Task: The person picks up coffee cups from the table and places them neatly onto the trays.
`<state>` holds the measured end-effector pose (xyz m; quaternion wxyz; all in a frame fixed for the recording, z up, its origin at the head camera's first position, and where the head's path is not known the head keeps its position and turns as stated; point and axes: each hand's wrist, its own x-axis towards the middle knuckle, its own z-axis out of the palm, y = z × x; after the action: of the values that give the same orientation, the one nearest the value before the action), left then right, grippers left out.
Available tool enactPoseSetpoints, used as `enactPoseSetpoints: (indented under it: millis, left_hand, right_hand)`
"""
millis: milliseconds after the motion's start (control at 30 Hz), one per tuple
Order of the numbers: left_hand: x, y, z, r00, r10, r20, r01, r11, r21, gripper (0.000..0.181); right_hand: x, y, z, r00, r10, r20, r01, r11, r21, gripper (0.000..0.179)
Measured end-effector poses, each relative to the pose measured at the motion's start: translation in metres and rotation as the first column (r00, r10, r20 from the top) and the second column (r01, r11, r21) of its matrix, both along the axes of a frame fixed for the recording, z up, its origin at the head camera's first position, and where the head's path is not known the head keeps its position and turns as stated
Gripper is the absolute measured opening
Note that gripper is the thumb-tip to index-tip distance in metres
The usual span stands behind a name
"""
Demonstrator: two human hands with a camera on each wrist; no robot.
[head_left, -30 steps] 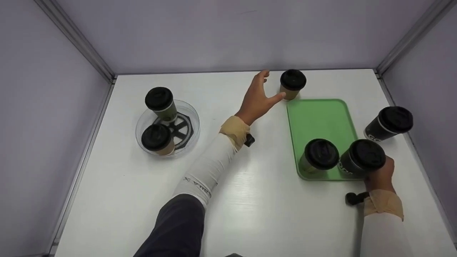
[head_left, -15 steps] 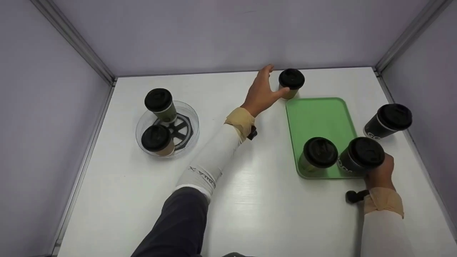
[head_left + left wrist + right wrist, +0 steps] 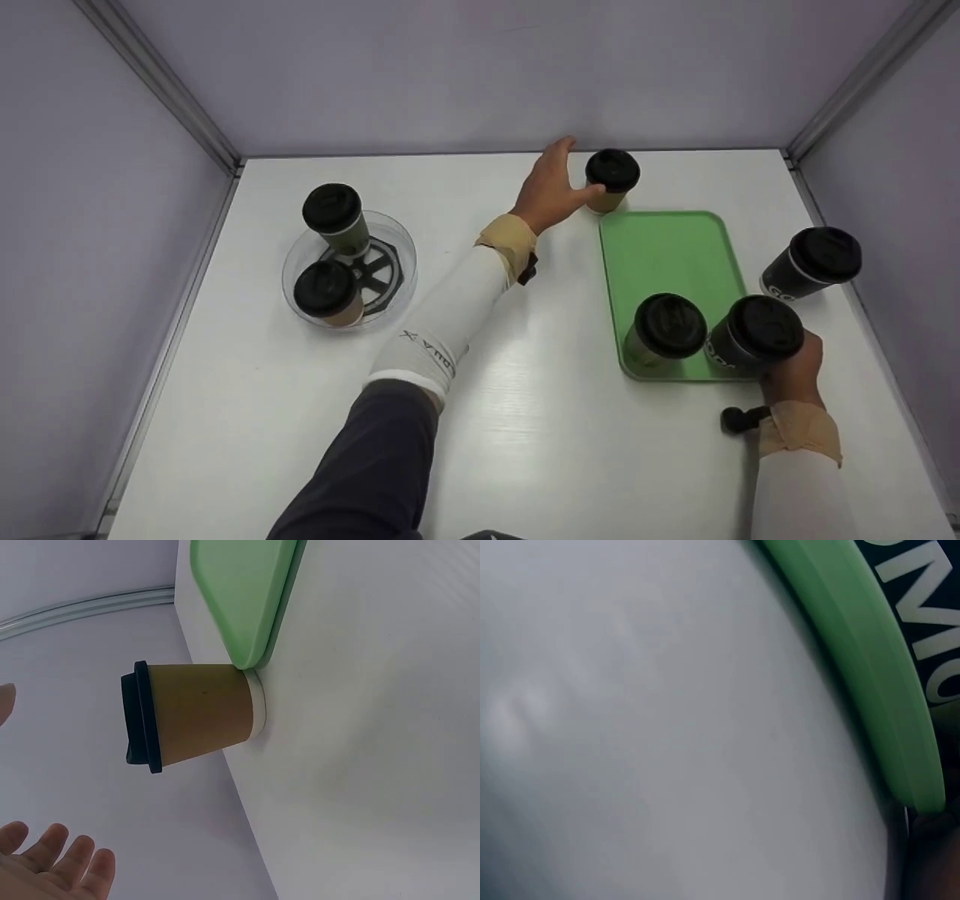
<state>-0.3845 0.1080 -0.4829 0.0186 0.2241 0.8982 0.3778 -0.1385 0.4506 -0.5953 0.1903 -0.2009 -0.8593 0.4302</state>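
My left hand [image 3: 551,191] is spread beside a brown paper coffee cup [image 3: 613,180] with a black lid at the back of the table. In the left wrist view a gap shows between the fingers [image 3: 64,862] and the upright cup, whose base is by the tray's corner. My right hand [image 3: 795,367] is curled at the near right corner of the green tray [image 3: 667,247], gripping its edge, its fingers mostly hidden behind a black lidded cup [image 3: 757,334]. A green lidded cup [image 3: 665,334] stands left of that one on the tray.
Another black cup [image 3: 810,262] stands right of the tray, near the table's right edge. At left, a round clear dish [image 3: 401,292] holds a green cup [image 3: 337,217] and a brown cup [image 3: 330,292]. Walls [image 3: 480,75] border the table.
My left hand has moved slightly right and away from me, bringing the thumb across the front of the brown cup in the head view. The right hand has stayed at the tray corner.
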Motion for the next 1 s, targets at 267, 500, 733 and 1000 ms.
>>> enactPoseSetpoints:
  millis: [267,500,733,1000]
  left_hand:
    - [-0.017,0.004,0.004,0.998,0.030,0.055,-0.028,0.999,-0.029,0.096]
    - [-0.023,0.011,0.011,0.996,0.027,0.083,-0.024,0.999,-0.040,0.099]
    - [-0.028,0.020,0.017,0.989,0.038,0.145,-0.037,0.999,-0.012,0.101]
    - [-0.037,0.018,0.013,0.985,0.062,0.159,-0.062,0.998,-0.002,0.104]
  right_hand:
    - [0.002,0.001,0.002,0.999,-0.038,0.038,0.042,0.992,-0.120,0.017]
    - [0.008,0.005,0.003,0.994,0.032,0.102,-0.046,0.989,0.141,0.009]
    - [0.012,0.007,0.006,0.993,0.018,0.115,-0.032,0.992,0.119,0.007]
    - [0.003,0.005,0.002,0.990,-0.008,0.139,0.027,0.991,-0.132,0.011]
